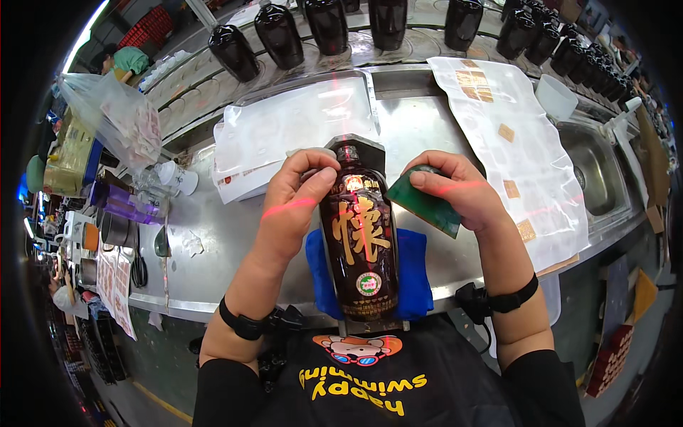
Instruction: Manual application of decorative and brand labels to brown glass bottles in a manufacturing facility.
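A dark glossy bottle (360, 245) with a large gold character, a small red-and-gold mark and a round green-and-white emblem rests on a blue cloth (414, 274), its neck pointing away from me. My left hand (295, 199) is closed at the left of its neck and shoulder, thumb and curled fingertips against the glass; the other fingers are partly hidden. In my right hand (462, 188), just right of the shoulder, is a flat green scraper (425, 202), gripped between thumb and fingers. The scraper is apart from the bottle. Red light lines cross the bottle and both hands.
Sheets with gold decals (506, 133) lie at right, beside a metal sink (597, 171) and a white tub (556, 97). White sheets (284, 128) are stacked behind my left hand. Dark bottles (332, 27) stand along the conveyor (420, 43). Cups (176, 178) and a plastic bag (117, 117) are left.
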Action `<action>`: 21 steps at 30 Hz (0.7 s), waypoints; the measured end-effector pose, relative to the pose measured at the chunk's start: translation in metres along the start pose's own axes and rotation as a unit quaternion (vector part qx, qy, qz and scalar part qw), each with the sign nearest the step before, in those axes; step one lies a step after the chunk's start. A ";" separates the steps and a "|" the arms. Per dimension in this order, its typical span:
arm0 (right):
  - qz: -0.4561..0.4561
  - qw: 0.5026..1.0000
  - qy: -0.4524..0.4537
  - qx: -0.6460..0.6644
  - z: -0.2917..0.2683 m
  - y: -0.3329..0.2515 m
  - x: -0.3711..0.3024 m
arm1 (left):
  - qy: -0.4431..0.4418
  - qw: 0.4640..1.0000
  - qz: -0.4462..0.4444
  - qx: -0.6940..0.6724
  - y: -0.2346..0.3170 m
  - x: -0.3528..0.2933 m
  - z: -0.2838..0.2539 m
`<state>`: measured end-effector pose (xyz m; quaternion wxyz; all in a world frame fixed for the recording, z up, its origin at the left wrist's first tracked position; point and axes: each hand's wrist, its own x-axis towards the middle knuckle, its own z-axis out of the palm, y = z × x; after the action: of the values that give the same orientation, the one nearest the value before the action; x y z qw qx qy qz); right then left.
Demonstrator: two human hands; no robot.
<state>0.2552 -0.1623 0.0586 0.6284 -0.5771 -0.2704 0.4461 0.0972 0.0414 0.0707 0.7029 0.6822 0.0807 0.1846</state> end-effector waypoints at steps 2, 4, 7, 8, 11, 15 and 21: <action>-0.002 1.000 0.018 -0.006 0.004 0.000 0.004 | 0.002 1.000 -0.013 0.009 -0.001 0.000 0.000; -0.012 1.000 0.018 -0.004 0.012 -0.004 0.009 | -0.001 1.000 -0.012 0.008 -0.004 0.001 0.000; -0.031 0.999 0.020 0.004 0.018 -0.008 0.013 | -0.011 1.000 -0.006 0.001 0.001 0.002 0.001; -0.040 0.999 0.024 0.009 0.019 -0.008 0.014 | -0.019 1.000 0.000 -0.006 0.002 0.003 0.001; -0.077 0.997 0.009 0.019 0.016 -0.008 0.010 | -0.053 0.997 0.008 0.061 0.005 0.003 -0.002; -0.115 0.993 -0.016 0.018 0.013 -0.010 0.008 | -0.050 0.986 0.050 0.148 0.008 0.006 -0.004; -0.169 0.975 0.082 -0.122 0.027 -0.020 -0.003 | -0.047 0.957 0.172 0.227 0.009 0.010 -0.003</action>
<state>0.2363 -0.1505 0.0836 0.6396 -0.6298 -0.3639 0.2488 0.1043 0.0476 0.0809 0.4899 0.8355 -0.0314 0.2470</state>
